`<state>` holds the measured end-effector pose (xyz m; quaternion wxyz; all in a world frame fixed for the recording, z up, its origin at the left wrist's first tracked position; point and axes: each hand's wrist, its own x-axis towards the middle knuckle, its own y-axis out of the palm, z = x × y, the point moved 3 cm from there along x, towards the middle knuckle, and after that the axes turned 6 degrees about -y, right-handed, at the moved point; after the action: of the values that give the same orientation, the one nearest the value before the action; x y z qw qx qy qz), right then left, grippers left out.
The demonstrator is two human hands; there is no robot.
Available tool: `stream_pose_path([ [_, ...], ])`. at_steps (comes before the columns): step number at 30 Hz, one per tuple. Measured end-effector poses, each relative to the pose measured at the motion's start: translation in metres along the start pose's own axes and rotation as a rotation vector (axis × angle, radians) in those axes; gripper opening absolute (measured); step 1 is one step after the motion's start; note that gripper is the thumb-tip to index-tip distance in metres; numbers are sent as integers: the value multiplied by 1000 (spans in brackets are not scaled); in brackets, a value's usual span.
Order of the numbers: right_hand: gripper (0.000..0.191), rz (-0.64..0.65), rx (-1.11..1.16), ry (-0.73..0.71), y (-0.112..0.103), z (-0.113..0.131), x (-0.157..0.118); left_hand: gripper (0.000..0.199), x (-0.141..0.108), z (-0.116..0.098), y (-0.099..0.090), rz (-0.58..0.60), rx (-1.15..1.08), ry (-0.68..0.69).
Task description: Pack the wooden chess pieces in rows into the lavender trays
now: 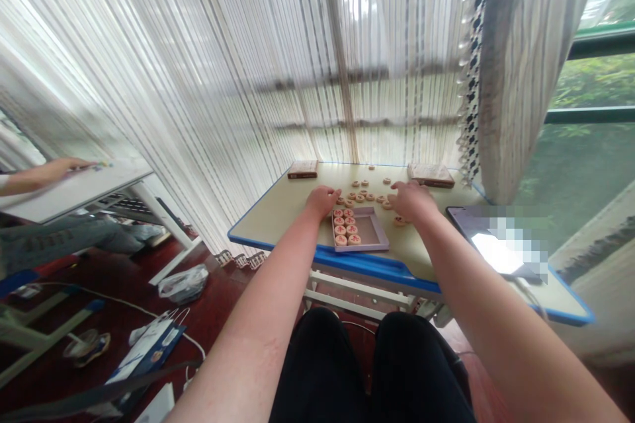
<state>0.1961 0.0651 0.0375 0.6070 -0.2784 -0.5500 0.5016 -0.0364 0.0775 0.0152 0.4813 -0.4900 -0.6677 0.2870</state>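
Note:
On the table, a shallow open box (pixel 373 248) holds two columns of round Chinese chess pieces (pixel 340 229) with red characters; its right part shows bare bottom. My left hand (pixel 323 200) is at the box's far left corner, its fingers curled together at a Chinese chess piece (pixel 340 201). My right hand (pixel 414 200) reaches over the table right of the box, fingers apart, the tips beside a loose piece (pixel 387 204). Another piece (pixel 399 221) lies under that hand's near side. More loose pieces (pixel 360 198) are scattered beyond the box.
Two flat boxes, one at back left (pixel 302 169) and one at back right (pixel 430 174), sit on the blue-edged table (pixel 268 221). A phone-like device with a bright screen (pixel 496 248) lies at the right. Another person's hand (pixel 64 168) rests on a neighbouring table (pixel 99 188).

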Motion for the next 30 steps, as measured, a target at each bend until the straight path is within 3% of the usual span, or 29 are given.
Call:
stream_pose_path([
  [3, 33, 221, -71, 75, 12, -21, 4, 46, -1, -3, -1, 40, -16, 18],
  [8, 31, 344, -29, 2, 18, -17, 3, 45, 2, 1, 3, 107, -141, -35],
  [14, 39, 287, 76, -55, 19, -6, 3, 43, 15, 9, 15, 172, -294, -43],
  [19, 40, 113, 100, -60, 25, -1, 7, 29, 47, 5, 17, 198, -191, -187],
  [22, 45, 33, 80, -91, 34, -2, 13, 34, 66, -9, 23, 209, -262, -62],
  [26, 45, 133, 109, -132, 52, -8, 22, 42, 75, -24, 40, 212, -328, 142],
  [30, 40, 131, 154, -216, 56, -6, 21, 46, 75, -24, 51, 384, -360, 271],
])
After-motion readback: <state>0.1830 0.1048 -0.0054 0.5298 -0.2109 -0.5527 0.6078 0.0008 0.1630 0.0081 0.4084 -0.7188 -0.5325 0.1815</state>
